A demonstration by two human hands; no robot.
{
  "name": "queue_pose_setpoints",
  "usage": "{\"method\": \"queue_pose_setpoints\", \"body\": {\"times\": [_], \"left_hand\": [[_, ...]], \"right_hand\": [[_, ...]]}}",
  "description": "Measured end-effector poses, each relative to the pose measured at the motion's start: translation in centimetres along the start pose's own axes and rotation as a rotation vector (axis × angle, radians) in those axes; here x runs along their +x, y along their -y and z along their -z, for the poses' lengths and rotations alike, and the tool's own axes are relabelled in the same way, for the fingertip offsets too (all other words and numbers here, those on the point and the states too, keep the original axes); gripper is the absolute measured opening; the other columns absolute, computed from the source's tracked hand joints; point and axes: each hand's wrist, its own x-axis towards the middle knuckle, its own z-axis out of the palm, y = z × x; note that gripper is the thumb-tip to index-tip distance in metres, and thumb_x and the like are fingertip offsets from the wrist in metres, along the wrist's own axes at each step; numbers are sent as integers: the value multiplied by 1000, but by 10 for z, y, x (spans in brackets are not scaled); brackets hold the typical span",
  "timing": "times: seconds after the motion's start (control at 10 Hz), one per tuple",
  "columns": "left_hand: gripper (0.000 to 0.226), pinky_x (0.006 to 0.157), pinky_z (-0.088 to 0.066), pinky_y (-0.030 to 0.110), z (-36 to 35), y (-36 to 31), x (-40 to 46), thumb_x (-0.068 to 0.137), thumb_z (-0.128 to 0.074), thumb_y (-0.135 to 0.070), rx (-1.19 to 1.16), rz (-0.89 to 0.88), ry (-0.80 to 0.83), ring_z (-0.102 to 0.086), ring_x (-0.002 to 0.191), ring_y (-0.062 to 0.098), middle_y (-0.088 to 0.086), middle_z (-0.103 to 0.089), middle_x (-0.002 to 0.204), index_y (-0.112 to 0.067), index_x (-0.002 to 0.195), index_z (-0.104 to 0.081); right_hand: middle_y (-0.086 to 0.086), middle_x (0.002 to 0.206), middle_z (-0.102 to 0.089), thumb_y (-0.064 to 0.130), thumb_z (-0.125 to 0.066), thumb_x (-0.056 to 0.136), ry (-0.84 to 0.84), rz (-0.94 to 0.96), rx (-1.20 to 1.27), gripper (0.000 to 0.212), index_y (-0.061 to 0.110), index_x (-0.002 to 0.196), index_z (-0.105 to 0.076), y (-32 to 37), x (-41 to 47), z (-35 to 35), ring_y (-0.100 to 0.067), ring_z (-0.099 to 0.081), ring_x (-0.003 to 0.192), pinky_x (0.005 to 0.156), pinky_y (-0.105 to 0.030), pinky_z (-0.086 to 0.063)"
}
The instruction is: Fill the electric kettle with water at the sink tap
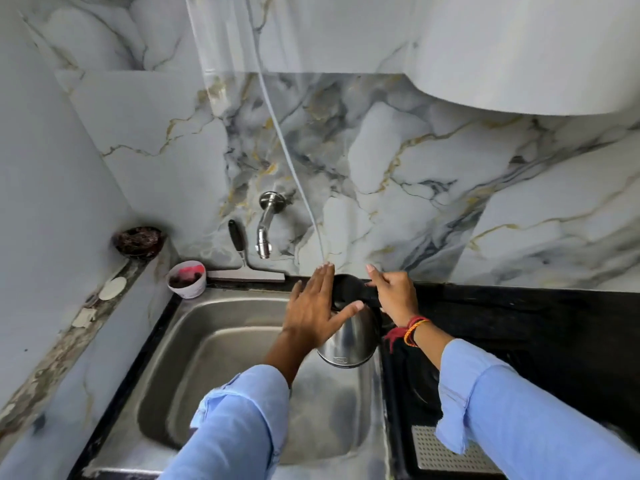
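A steel electric kettle [349,341] with a black lid and handle hangs over the right side of the steel sink [221,327]. My right hand [394,296] grips the black handle at the kettle's top. My left hand [313,306] lies flat against the kettle's left side and lid, fingers spread, thumb on the steel body. The wall tap [265,233] sits up and to the left of the kettle, with no water running from it. The lid looks closed.
A squeegee [242,261] and a white cup [188,280] with pink contents stand behind the sink. A dark bowl [138,241] rests on the left ledge. A black counter [540,327] and a perforated metal tray [446,452] lie to the right.
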Motion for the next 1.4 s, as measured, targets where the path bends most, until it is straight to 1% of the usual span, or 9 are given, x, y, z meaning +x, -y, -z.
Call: {"method": "queue_pose_setpoints", "body": {"times": [0.2, 0.4, 0.5, 0.6, 0.8, 0.9, 1.0, 1.1, 1.4], "left_hand": [[124, 122, -23, 54, -34, -96, -9, 71, -28, -97, 94, -60, 57, -26, 153, 20, 7, -22, 168, -11, 158, -13], [121, 120, -26, 50, -72, -162, -22, 74, -31, -94, 161, -128, 91, -32, 150, 24, 10, -31, 164, -8, 157, -21], [118, 121, -24, 49, -89, -181, -24, 76, -36, -92, 175, -121, 128, -27, 152, 20, 8, -31, 165, -9, 157, -21], [116, 120, -27, 50, -99, -188, -28, 76, -38, -91, 187, -103, 149, -29, 152, 21, 9, -32, 164, -9, 157, -20], [113, 116, -36, 48, -107, -200, -28, 78, -45, -87, 152, -85, 141, -39, 147, 27, 13, -37, 161, -7, 154, -25], [111, 108, -44, 47, -108, -205, -24, 77, -48, -86, 123, -62, 143, -47, 139, 31, 14, -41, 157, -7, 153, -26], [109, 99, -51, 48, -108, -204, -21, 76, -55, -84, 64, -34, 161, -53, 132, 34, 14, -47, 152, -8, 150, -28], [111, 99, -51, 48, -109, -200, -20, 76, -58, -81, 47, -61, 192, -52, 133, 35, 15, -44, 154, -7, 151, -26], [120, 123, -23, 54, -105, -211, -26, 80, -49, -82, 142, -90, 265, -18, 155, 29, 15, -16, 168, -3, 159, -3]], "right_hand": [[-16, 77, -83, 42, -68, 97, -30, 1, -1, 55, -5, 70, -79, -49, -6, 95, -24, -72, 65, 63, -40, -54], [24, 40, -59, 47, -68, 96, -39, -61, -19, 51, 5, 72, -84, -105, -23, 160, 7, -61, 45, 54, -25, -48], [26, 39, -57, 47, -67, 96, -35, -86, -12, 50, 7, 71, -84, -128, -29, 175, 6, -61, 44, 57, -35, -53], [26, 40, -57, 46, -66, 97, 0, -61, -13, 48, 9, 73, -84, -136, -32, 181, 6, -61, 48, 62, -27, -43], [-8, 49, -58, 46, -65, 96, 95, 20, -38, 54, 6, 61, -67, -145, -29, 197, -16, -54, 52, 60, -46, -54], [4, 54, -60, 56, -63, 93, 145, 51, -92, 46, 26, 59, -64, -145, -28, 204, -9, -55, 54, 63, -39, -51], [-1, 105, -82, 66, -67, 83, 250, 52, -117, 54, 18, 105, -81, -143, -35, 208, -17, -74, 101, 94, -39, -59], [-2, 123, -71, 74, -66, 74, 306, 78, -212, 77, 19, 127, -73, -147, -44, 210, -21, -62, 123, 107, -40, -51], [-9, 151, -49, 59, -60, 96, 333, 5, -436, 73, 26, 159, -43, -141, -73, 216, -32, -44, 145, 115, -48, -45]]}}
